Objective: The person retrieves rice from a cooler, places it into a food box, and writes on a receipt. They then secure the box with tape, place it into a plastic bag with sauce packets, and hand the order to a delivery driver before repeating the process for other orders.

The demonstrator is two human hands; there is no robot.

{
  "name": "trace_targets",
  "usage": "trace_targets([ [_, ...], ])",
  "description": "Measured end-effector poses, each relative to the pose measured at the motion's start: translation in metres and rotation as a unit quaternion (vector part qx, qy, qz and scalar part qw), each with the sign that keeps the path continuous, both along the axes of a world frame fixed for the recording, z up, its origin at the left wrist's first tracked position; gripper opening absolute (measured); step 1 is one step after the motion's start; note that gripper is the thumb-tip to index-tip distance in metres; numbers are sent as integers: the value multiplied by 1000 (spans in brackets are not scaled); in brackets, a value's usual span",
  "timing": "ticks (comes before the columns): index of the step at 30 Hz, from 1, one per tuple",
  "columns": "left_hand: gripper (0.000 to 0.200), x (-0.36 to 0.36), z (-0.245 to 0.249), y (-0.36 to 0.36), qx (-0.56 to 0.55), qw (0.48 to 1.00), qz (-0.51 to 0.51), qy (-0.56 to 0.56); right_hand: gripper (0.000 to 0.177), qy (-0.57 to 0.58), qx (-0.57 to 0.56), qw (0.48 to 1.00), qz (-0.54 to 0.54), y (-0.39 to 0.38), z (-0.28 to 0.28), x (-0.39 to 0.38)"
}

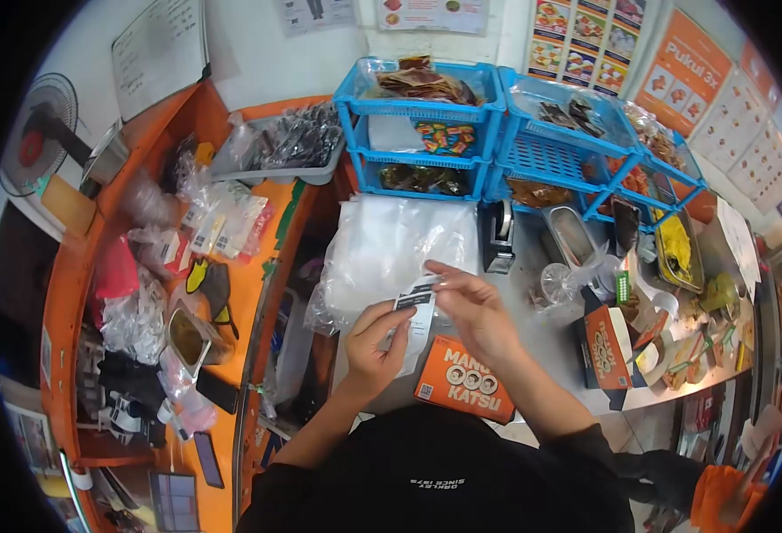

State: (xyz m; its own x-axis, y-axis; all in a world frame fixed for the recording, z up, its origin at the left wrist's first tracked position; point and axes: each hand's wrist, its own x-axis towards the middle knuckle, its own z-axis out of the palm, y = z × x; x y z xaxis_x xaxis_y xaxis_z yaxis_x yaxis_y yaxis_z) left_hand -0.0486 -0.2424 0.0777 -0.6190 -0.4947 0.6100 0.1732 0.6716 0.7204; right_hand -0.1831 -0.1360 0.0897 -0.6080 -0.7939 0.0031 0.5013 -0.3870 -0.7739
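Observation:
My left hand (378, 348) pinches the lower left part of a white printed paper label (417, 313) with black bands. On its upper right side, my right hand (473, 311) grips the same label between thumb and fingers. The paper hangs down between both hands; its fine print is too small to read. Just below it on the counter lies an orange food box (464, 380) with white lettering and three round faces. Behind my hands is a stack of clear plastic bags (400, 244).
Blue tiered baskets (422, 111) with packets stand at the back. A black tape dispenser (499, 238) sits before them. Another orange box (606, 348) and a metal tray (570, 235) are at right. Left, an orange counter (262, 213) carries bags and a phone (209, 459). A person's orange sleeve (715, 499) shows lower right.

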Motion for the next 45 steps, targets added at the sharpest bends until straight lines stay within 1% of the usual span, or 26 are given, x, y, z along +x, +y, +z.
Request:
trace_targets([
  [2, 18, 3, 2, 5, -7, 1000, -12, -3, 12, 59, 50, 997, -17, -9, 1, 7],
  [3, 18, 4, 3, 7, -13, 1000, -16, -10, 31, 119, 75, 990, -21, -11, -4, 5],
  [4, 18, 5, 1, 8, -13, 1000, -22, -7, 31, 121, 76, 989, -27, -10, -4, 2],
  [6, 16, 7, -4, 7, -15, 1000, -19, -18, 61, 167, 46, 979, -111, -9, -3, -11],
  [8, 24, 12, -6, 4, -6, 999, -36, -16, 79, 300, 171, 886, -310, -10, -47, -70],
  [10, 29, 16, -11, -2, 23, 999, -18, -33, 62, 225, 308, 868, -318, -5, -113, -136],
  [12, 33, 23, -15, -8, 39, 998, -11, -51, 51, 404, 561, 653, -310, -1, -180, -174],
  [13, 34, 26, -14, -12, 44, 998, 2, -53, 51, 406, 559, 653, -310, -2, -194, -189],
  [15, 34, 31, -12, -16, 44, 997, 36, -47, 36, 240, 514, 799, -202, -3, -211, -206],
  [16, 34, 33, -14, -18, 46, 997, 36, -50, 36, 238, 516, 798, -200, 1, -203, -203],
  [18, 31, 37, -21, -23, 149, 988, 49, -6, 22, 24, 305, 930, -205, 11, -175, -186],
  [19, 26, 40, -24, -26, 170, 983, 72, 11, 20, 22, 247, 945, -215, 16, -177, -180],
  [24, 36, 30, -21, -28, 295, 952, 56, 64, 23, 234, 363, 855, -288, 24, -205, -151],
  [26, 48, 19, -3, -20, 339, 935, -4, 101, 19, 466, 488, 656, -337, 22, -192, -152],
  [27, 49, 15, 10, -14, 382, 920, -33, 87, 22, 484, 483, 646, -339, 25, -185, -149],
  [30, 43, 2, 16, -10, 465, 876, -112, 57, 32, 496, 486, 680, -237, 33, -158, -140],
  [31, 43, -4, 17, -8, 462, 878, -110, 57, 36, 458, 510, 708, -170, 33, -116, -121],
  [32, 38, -9, 15, -4, 470, 870, -134, 63, 42, 335, 350, 858, -171, 30, -92, -99],
  [33, 33, -14, 13, 2, 480, 860, -158, 64, 55, 189, 170, 953, -164, 29, -72, -73],
  [34, 33, -19, 8, 7, 484, 859, -162, 55, 64, 178, 130, 972, -83, 34, -41, -42],
  [35, 28, -26, 3, 11, 492, 854, -154, 72, 78, 166, 86, 982, -3, 41, -15, -12],
  [36, 23, -30, 0, 14, 501, 849, -146, 88, 78, 160, 91, 983, -11, 50, -2, 11],
  [38, 12, -30, -3, 14, 522, 838, -130, 95, 83, 301, 200, 928, 93, 68, 7, 48],
  [42, 2, -10, -45, 8, 490, 866, -79, 53, 86, 302, 313, 888, 151, 131, -10, 43],
  [44, 4, 8, -81, 13, 456, 873, -87, -150, 88, 219, 346, 909, 85, 160, -30, 35],
  [45, 9, 10, -93, 19, 454, 871, -77, -169, 88, 215, 349, 908, 87, 166, -30, 31],
])
